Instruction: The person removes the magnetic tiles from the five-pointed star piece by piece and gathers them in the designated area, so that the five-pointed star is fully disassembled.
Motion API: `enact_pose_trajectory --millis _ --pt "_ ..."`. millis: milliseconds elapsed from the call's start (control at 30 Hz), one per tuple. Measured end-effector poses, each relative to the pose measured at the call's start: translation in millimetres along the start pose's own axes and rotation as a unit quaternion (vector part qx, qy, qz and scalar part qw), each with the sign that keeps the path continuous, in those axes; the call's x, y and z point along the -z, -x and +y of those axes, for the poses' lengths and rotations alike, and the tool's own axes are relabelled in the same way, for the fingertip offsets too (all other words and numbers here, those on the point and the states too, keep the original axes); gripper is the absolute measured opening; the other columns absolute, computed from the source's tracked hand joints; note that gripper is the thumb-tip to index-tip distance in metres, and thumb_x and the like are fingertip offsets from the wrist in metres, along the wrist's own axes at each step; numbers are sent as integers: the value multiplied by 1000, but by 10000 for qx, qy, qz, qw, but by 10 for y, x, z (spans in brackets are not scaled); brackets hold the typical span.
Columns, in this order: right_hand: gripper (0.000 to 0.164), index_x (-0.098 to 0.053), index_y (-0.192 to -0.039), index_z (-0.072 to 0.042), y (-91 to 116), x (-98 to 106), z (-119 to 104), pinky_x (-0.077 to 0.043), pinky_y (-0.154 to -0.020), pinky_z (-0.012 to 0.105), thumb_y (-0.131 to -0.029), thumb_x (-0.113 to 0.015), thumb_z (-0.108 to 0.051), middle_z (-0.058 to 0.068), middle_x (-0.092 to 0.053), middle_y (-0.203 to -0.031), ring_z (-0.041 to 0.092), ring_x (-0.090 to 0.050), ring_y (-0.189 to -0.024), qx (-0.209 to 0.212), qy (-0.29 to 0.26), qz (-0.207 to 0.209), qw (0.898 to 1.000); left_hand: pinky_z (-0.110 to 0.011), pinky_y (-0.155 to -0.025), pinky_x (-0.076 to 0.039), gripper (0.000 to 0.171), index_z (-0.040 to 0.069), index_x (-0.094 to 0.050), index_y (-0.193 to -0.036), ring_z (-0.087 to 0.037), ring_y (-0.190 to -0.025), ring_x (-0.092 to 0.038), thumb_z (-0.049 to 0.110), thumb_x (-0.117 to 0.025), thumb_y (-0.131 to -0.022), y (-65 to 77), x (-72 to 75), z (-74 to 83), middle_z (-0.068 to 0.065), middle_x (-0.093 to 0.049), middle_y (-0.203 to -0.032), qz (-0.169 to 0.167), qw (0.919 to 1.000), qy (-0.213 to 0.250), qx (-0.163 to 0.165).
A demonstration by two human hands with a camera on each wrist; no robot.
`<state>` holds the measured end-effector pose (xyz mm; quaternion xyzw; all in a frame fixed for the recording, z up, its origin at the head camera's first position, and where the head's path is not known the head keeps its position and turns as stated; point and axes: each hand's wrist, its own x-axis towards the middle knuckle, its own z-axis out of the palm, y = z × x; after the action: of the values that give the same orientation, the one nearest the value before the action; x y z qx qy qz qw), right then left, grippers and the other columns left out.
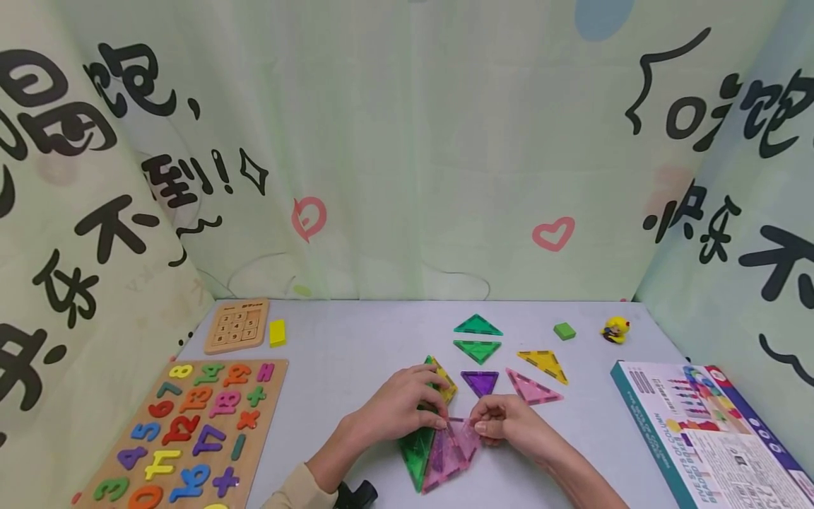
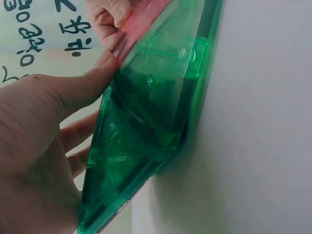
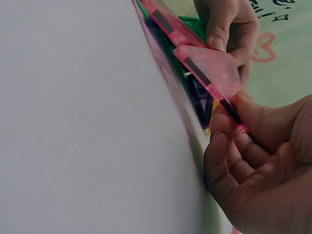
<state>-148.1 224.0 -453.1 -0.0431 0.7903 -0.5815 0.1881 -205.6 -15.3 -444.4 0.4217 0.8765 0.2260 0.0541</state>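
In the middle of the table, translucent triangular magnetic tiles are joined into a raised shape, with a green tile point(image 1: 416, 456) on its left and a yellow tile point(image 1: 448, 387) at the back. My left hand point(image 1: 407, 403) grips this shape from the left and above. In the left wrist view its thumb lies along the edge of the green tiles point(image 2: 122, 165). A pink tile point(image 3: 212, 68) at the near right side is pinched between thumb and fingers of my right hand point(image 1: 518, 424). It touches another pink tile point(image 1: 443, 466). The shape's inside is mostly hidden.
Loose triangles lie behind: green tiles point(image 1: 477, 351), a purple one point(image 1: 480, 382), a yellow one point(image 1: 544, 364) and a pink one point(image 1: 533, 387). A number board point(image 1: 273, 396) stands left, a box point(image 1: 712, 431) right. A green block point(image 1: 564, 331) and yellow duck point(image 1: 615, 329) sit behind.
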Motion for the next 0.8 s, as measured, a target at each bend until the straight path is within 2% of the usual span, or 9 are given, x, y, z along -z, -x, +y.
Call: enact_pose_trajectory --millis 300,433,633,800 --pt "14 -66 -100 1 103 202 -45 -53 -68 29 -92 -67 -11 3 -62 -83 17 -58 -76 -217 523 177 9982 -48 -117 -35 8 30 -76 -89 -23 -143 -42 38 -74 -87 4 -10 -7 9 -63 -133 14 9999 -84 -96" --pt "15 -67 -102 0 184 353 -40 -52 -67 28 -92 -67 -11 5 -63 -85 18 -57 -77 -467 862 563 9936 -48 -116 -36 8 31 -76 -89 -23 -143 -43 38 -74 -87 4 -11 -8 9 -63 -132 35 9999 -114 -125" --pt "10 -69 -99 -3 260 437 16 -50 -64 26 -89 -70 -7 5 -63 -82 17 -55 -75 -1077 1383 1227 9768 -48 -117 -35 7 31 -76 -89 -22 -143 -42 38 -74 -87 1 -14 -8 10 -62 -133 -26 9999 -129 -40" --pt "10 -70 -95 -6 285 463 38 -45 -62 25 -87 -73 -12 4 -60 -75 17 -53 -71 -1225 2084 1457 9593 -48 -117 -34 6 32 -76 -90 -21 -144 -41 37 -74 -87 1 -19 -7 10 -62 -133 -14 9999 -105 -12"
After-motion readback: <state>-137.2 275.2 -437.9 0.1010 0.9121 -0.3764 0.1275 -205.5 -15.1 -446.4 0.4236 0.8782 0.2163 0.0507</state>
